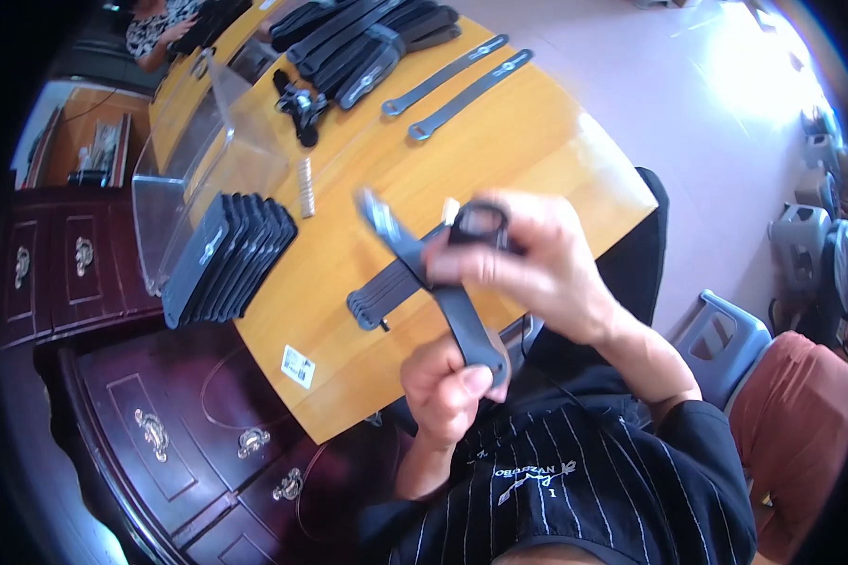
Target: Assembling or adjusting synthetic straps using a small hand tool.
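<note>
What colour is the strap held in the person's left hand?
The strap in the left hand is dark grey, best seen in the head view.

1. Held strap (463, 318): matt, smooth-looking; rubber or fabric, I can't tell.
2. Table (546, 160): smooth wood-look top, slight sheen.
3. Clear stand (174, 202): glossy plastic, I'd say.
4. Drawers (113, 372): glossy dark wood; handles (151, 435) shiny metal.

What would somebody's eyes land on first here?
Probably the left hand in the middle, pinching a dark grey strap, and the right hand holding a blurry black ring-shaped thing. Next, maybe the neat row of dark pieces at the yellow-brown table's left edge.
</note>
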`<state>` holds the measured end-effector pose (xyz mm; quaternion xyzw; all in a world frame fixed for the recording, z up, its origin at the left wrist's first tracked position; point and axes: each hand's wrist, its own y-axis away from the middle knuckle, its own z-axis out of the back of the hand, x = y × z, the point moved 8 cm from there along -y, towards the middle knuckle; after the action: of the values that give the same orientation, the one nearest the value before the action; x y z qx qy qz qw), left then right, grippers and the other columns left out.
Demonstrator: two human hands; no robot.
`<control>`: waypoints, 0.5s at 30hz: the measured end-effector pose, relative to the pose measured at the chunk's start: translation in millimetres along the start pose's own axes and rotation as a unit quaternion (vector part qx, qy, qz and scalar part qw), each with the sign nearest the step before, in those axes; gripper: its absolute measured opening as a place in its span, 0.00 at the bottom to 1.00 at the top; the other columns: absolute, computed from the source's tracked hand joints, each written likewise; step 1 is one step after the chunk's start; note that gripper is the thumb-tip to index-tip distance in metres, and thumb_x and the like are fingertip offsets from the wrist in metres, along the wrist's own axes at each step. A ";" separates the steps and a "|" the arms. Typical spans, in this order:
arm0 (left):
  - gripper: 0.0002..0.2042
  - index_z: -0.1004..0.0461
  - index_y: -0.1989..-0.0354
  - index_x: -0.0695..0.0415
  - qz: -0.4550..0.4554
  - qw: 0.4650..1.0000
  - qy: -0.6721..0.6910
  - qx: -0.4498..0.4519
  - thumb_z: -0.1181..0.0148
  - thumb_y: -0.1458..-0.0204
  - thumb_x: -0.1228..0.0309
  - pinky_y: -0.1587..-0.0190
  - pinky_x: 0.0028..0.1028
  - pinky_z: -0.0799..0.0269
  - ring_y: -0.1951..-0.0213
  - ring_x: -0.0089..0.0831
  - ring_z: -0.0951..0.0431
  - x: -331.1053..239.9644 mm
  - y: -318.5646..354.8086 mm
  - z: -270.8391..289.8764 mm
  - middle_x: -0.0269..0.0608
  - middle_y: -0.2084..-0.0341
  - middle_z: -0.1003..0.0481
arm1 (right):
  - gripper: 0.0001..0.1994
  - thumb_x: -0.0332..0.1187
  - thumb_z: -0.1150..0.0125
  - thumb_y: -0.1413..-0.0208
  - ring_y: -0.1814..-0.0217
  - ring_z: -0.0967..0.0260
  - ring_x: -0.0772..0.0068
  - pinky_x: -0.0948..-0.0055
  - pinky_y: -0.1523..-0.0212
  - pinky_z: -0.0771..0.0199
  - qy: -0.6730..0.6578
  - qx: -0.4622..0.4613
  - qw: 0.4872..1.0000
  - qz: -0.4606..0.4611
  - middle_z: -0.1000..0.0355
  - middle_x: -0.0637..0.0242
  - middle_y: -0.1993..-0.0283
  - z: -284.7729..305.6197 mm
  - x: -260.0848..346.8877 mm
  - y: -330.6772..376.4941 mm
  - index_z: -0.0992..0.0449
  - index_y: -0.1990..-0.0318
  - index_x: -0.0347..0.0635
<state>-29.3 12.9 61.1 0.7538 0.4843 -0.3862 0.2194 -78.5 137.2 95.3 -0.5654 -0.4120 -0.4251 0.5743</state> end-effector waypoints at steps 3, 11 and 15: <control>0.07 0.34 0.84 0.68 0.044 0.987 -0.048 0.148 0.47 0.60 0.78 0.76 0.29 0.35 0.80 0.33 0.28 4.1 19.5 -24.0 0.49 0.81 0.29 | 0.13 0.38 0.38 0.48 0.71 0.33 0.84 0.80 0.70 0.33 0.064 -0.193 0.979 -0.034 0.26 0.68 0.73 73.0 -18.8 -35.1 0.22 0.65 0.35; 0.07 0.32 0.86 0.72 -0.002 0.995 0.057 0.081 0.48 0.70 0.78 0.85 0.30 0.34 0.88 0.35 0.31 -3.0 45.4 13.7 0.51 0.87 0.31 | 0.24 0.48 0.33 0.52 0.75 0.37 0.82 0.79 0.74 0.37 0.302 -0.497 0.811 -0.062 0.29 0.71 0.73 366.5 -92.8 -36.2 0.24 0.53 0.40; 0.07 0.34 0.79 0.66 -0.065 0.998 0.027 0.006 0.46 0.57 0.74 0.87 0.27 0.37 0.88 0.32 0.35 -11.7 38.9 37.1 0.42 0.89 0.36 | 0.15 0.46 0.37 0.46 0.72 0.30 0.79 0.74 0.70 0.32 0.492 -0.398 0.771 0.074 0.24 0.66 0.70 258.7 -41.1 -34.8 0.22 0.58 0.47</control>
<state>-10.7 -36.7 46.2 0.7324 0.5355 -0.3817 0.1765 -122.0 396.7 71.9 -0.4853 0.1759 -0.7275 0.4520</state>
